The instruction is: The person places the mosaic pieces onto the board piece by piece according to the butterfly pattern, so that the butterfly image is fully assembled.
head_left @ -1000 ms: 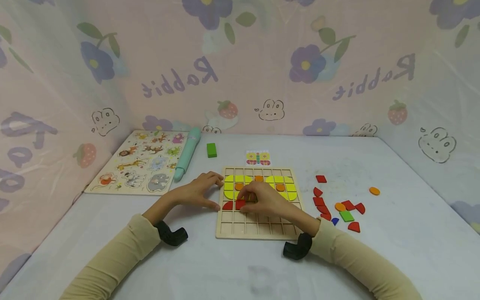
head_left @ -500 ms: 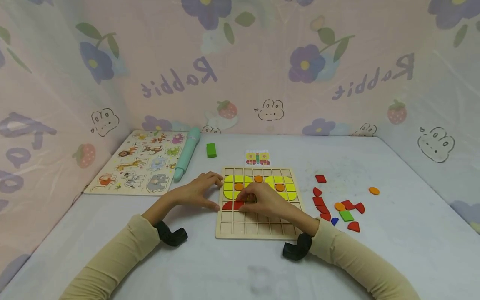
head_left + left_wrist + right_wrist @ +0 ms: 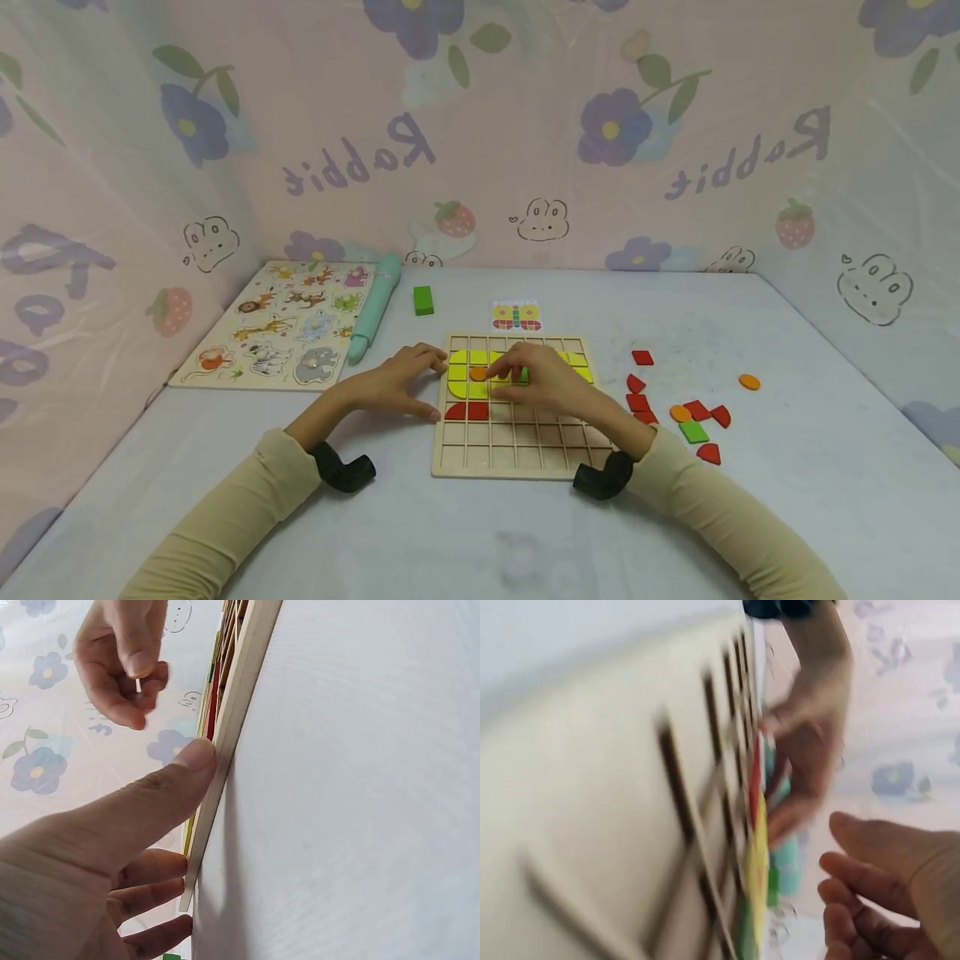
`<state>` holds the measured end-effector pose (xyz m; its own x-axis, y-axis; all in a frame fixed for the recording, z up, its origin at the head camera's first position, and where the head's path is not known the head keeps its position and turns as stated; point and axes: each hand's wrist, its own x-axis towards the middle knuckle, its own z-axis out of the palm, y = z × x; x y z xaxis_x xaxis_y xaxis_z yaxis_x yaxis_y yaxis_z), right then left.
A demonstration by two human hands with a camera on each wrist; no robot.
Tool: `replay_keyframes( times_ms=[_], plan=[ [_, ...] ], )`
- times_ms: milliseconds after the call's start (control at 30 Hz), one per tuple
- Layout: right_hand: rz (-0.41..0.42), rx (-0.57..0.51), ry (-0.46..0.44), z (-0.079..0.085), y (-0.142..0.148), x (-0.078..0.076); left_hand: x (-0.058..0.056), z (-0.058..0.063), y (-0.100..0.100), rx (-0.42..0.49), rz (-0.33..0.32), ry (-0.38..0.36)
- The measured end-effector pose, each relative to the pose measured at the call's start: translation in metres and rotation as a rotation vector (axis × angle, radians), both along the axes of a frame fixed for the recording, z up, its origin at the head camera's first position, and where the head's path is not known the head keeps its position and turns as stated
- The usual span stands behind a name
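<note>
A wooden grid board [image 3: 480, 458] lies on the table in the head view. My left hand [image 3: 393, 385] touches its left edge with thumb and fingertips, the fingers stretched; the left wrist view shows the thumb [image 3: 196, 756] against the rim. Above the middle of the board hovers my right hand [image 3: 546, 379], fingers loosely bent and apart, holding nothing. Below and left of it, a red square [image 3: 477, 411] sits in a cell beside a red rounded piece [image 3: 455, 411]. Yellow pieces [image 3: 468, 390] and an orange disc [image 3: 478, 374] fill cells farther back. The right hand partly covers a green piece [image 3: 524, 377].
Loose red pieces [image 3: 636, 403], a green piece [image 3: 693, 432] and orange discs [image 3: 748, 382] lie right of the board. Behind it is a small pattern card [image 3: 516, 317]. At the back left are a green block [image 3: 423, 300], a teal pen-like stick [image 3: 375, 308] and an animal puzzle [image 3: 277, 325].
My right hand has let go of the red square, which lies in its cell, and has moved up and to the right. The left hand has stayed at the board's edge.
</note>
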<state>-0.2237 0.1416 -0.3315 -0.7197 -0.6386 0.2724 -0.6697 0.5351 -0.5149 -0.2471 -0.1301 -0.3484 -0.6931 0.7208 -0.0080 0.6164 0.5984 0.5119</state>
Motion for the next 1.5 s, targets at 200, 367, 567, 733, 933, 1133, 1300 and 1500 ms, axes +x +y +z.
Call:
replay_keyframes(
  times_ms=[200,367,567,733,933,1133,1300,1500],
  plan=[
    [-0.094,-0.024,0.075,0.013,0.051,-0.02,0.001,0.001,0.001,-0.007,0.005,0.003],
    [-0.225,0.042,0.104,0.014,0.106,-0.033,0.001,0.001,0.001,-0.008,-0.002,0.011],
    [-0.322,0.114,-0.06,0.015,0.16,-0.037,0.0,0.001,0.001,-0.011,-0.002,0.008],
    [-0.321,0.193,-0.191,0.011,0.183,-0.036,0.0,0.0,0.0,-0.009,0.004,-0.003],
    [-0.355,0.193,-0.209,-0.003,0.195,-0.038,0.0,-0.001,0.001,-0.014,0.006,-0.001],
    [-0.384,0.189,-0.173,-0.011,0.199,-0.042,0.001,0.001,0.001,-0.017,0.001,0.013],
    [-0.399,0.186,-0.153,-0.007,0.192,-0.041,0.001,0.001,0.001,-0.014,-0.004,0.016],
    [-0.322,0.095,-0.06,0.014,0.15,-0.032,0.0,0.0,0.001,-0.025,0.001,0.018]
  ],
)
